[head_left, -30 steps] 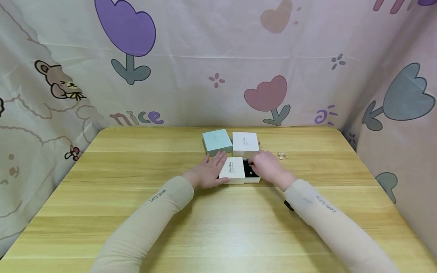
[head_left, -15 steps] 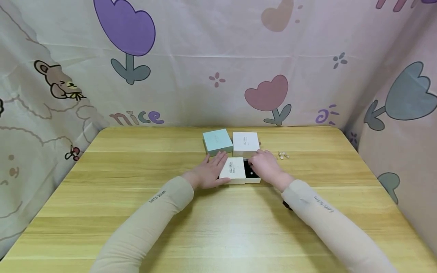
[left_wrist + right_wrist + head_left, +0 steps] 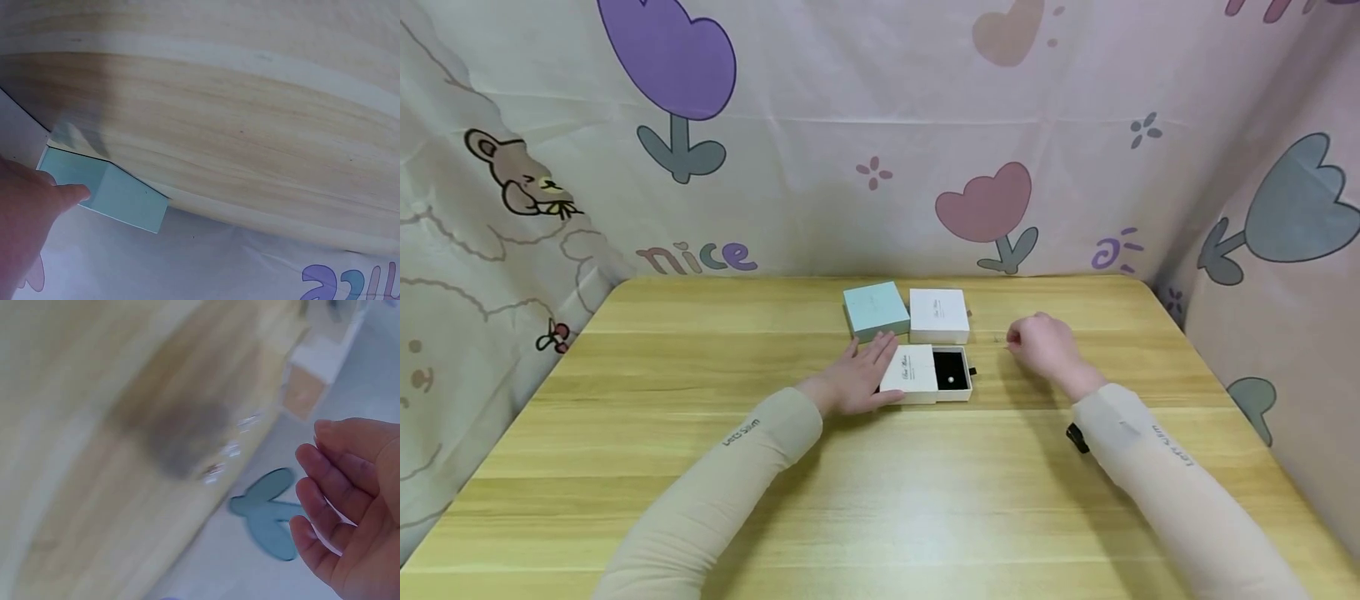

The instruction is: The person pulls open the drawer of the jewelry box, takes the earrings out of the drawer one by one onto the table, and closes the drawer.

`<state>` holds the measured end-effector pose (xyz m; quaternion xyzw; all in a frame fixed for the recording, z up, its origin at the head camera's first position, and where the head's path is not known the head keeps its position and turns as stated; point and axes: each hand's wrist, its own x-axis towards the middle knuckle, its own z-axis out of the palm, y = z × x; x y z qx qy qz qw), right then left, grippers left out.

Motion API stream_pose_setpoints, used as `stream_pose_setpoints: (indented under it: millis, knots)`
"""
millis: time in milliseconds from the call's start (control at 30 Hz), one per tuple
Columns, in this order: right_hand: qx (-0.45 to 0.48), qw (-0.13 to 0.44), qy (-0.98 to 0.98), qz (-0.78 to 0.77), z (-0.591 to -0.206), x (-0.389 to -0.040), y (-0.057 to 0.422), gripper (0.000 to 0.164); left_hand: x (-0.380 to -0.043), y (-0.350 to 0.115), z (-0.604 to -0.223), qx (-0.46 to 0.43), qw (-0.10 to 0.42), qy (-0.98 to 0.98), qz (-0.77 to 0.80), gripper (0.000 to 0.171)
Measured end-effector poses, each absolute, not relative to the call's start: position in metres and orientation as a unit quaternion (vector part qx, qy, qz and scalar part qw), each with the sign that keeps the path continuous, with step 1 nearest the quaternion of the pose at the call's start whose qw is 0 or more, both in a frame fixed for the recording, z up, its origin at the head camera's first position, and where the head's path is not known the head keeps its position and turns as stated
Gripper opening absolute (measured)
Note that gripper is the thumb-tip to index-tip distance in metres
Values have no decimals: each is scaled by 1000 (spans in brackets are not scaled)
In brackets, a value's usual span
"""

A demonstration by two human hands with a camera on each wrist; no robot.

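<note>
A white slide-out jewelry box (image 3: 912,367) lies in the middle of the table, its drawer (image 3: 955,395) pulled partly out to the right. On the drawer's black lining sits a small pearl-like stud (image 3: 951,379). My left hand (image 3: 856,383) rests flat on the box's left side with fingers spread. To the right of the drawer, my right hand (image 3: 1043,342) hovers over the table beside several small jewelry pieces (image 3: 231,449), which are blurred in the right wrist view. Its fingers are loosely bent there, and nothing shows between thumb and forefinger.
Behind the jewelry box stand a mint-green box (image 3: 876,307) and a second white box (image 3: 939,312), side by side. A small black pull tab (image 3: 973,371) sticks out from the drawer. A patterned curtain (image 3: 820,192) hangs along the table's back edge.
My right hand has left the drawer and moved right toward the small jewelry pieces. Fewer studs show on the black lining than a second ago. My left hand stays on the box.
</note>
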<state>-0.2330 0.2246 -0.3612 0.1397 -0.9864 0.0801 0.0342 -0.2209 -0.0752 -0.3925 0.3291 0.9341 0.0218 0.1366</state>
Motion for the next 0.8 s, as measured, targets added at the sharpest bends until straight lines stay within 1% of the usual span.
stream_pose_setpoints:
  millis: [167,333,433,633,800]
  knots:
    - [129,15,-990,60,-371,-235,236,12,-221,-75,-394,334,132,933,22,87]
    - [126,-5,-991,39,-378,-240,237,18,-221,-75,-394,335,132,933,25,86]
    - [127,-14,-991,32,-382,-241,237,17,-220,-75,-393,335,133,932,27,86]
    - [126,-17,-991,34,-385,-242,239,17,-220,-75,-392,336,134,932,28,87]
    - [132,0,-989,61,-380,-242,241,13,-220,-75,-391,333,136,933,29,87]
